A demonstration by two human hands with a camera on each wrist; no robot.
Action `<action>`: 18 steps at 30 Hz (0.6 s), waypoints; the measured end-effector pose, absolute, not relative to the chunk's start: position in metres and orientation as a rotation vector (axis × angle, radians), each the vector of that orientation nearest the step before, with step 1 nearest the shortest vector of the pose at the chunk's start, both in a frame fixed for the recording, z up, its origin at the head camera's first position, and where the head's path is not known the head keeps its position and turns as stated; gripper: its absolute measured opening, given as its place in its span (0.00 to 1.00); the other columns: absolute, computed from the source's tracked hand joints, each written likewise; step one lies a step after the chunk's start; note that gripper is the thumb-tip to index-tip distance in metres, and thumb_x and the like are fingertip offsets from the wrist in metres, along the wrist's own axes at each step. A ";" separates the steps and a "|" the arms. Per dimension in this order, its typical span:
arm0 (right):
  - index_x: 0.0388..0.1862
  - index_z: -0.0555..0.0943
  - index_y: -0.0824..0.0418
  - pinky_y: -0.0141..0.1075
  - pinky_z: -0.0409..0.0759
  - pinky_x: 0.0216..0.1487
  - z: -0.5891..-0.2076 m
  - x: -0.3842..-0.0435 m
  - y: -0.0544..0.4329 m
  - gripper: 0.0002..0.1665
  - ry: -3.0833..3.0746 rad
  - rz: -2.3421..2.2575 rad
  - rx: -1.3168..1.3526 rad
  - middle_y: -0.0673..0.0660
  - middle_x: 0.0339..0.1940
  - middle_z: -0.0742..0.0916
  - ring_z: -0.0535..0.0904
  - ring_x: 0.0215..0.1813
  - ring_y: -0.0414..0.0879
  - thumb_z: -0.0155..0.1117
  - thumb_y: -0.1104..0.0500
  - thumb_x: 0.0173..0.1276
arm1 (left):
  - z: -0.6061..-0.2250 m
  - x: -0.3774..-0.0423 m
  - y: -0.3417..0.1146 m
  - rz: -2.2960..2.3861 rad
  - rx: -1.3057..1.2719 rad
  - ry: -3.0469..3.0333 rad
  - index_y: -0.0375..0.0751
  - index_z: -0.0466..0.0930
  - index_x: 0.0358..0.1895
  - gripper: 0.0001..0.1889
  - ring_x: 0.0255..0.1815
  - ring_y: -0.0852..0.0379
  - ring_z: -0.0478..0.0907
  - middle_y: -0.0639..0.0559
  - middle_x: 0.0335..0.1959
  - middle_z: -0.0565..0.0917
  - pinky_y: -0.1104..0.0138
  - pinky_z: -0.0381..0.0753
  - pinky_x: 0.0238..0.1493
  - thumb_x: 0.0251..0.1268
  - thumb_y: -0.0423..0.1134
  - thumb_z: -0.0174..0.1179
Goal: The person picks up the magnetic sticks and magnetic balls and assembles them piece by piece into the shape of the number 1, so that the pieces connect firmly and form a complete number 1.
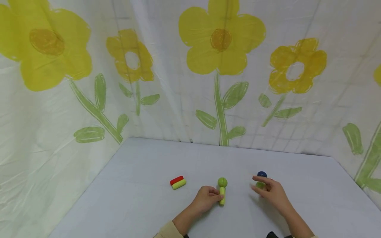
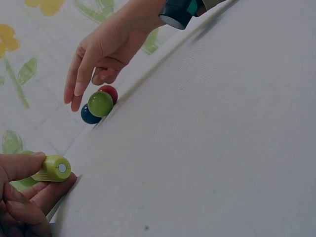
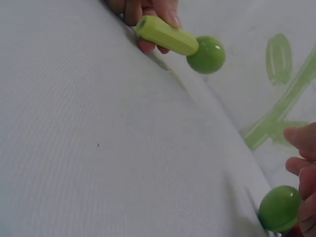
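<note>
My left hand (image 1: 206,199) pinches a ribbed yellow-green toy rod (image 1: 222,197) between thumb and fingers. At the rod's far end sits a green ball (image 3: 206,54), touching it. A silver disc shows in the rod's near end in the left wrist view. Over to the right, my right hand (image 1: 275,195) hovers with thumb and fingers apart, holding nothing. Close by its fingertips, a second green ball (image 2: 100,104), a blue ball (image 2: 90,114) and a red ball (image 2: 109,92) are clustered on the table; the hand partly hides them in the head view.
A red rod (image 1: 176,180) and another yellow-green rod (image 1: 179,184) lie side by side, left of my left hand. The white table (image 1: 143,165) ends at a curtain (image 1: 166,109) printed with yellow flowers, behind and along the sides.
</note>
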State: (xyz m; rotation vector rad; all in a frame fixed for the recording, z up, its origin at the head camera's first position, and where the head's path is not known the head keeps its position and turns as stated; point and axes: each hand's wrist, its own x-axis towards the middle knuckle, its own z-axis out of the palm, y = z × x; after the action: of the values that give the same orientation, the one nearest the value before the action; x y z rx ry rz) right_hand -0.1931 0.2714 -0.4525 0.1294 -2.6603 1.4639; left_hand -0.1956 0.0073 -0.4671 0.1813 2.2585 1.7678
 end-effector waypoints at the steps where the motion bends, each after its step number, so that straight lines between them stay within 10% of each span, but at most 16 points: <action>1: 0.58 0.79 0.68 0.32 0.66 0.21 -0.452 -0.192 0.273 0.27 -2.660 1.462 0.121 0.51 0.15 0.75 0.67 0.19 0.39 0.72 0.59 0.62 | -0.467 -0.196 0.007 1.763 0.181 2.261 0.30 0.80 0.36 0.08 0.31 0.62 0.75 0.52 0.29 0.81 0.70 0.74 0.33 0.60 0.33 0.66; 11: 0.57 0.79 0.71 0.32 0.73 0.25 -0.452 -0.186 0.289 0.26 -2.637 1.434 0.082 0.62 0.42 0.84 0.73 0.22 0.39 0.72 0.64 0.60 | -0.470 -0.197 0.006 1.753 0.187 2.270 0.30 0.80 0.36 0.09 0.32 0.61 0.76 0.52 0.29 0.81 0.69 0.75 0.33 0.60 0.33 0.67; 18: 0.56 0.79 0.71 0.32 0.71 0.22 -0.453 -0.185 0.295 0.25 -2.641 1.423 0.063 0.62 0.40 0.83 0.70 0.20 0.39 0.70 0.66 0.61 | -0.471 -0.198 0.007 1.747 0.191 2.270 0.30 0.81 0.37 0.09 0.32 0.61 0.76 0.51 0.29 0.82 0.69 0.75 0.34 0.60 0.34 0.67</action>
State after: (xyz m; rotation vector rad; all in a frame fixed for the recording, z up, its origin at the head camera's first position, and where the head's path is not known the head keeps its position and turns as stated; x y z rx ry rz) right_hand -0.1847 0.2955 -0.4532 0.0632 -2.6409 1.4226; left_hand -0.1976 0.0066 -0.4705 0.1907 2.2701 1.7472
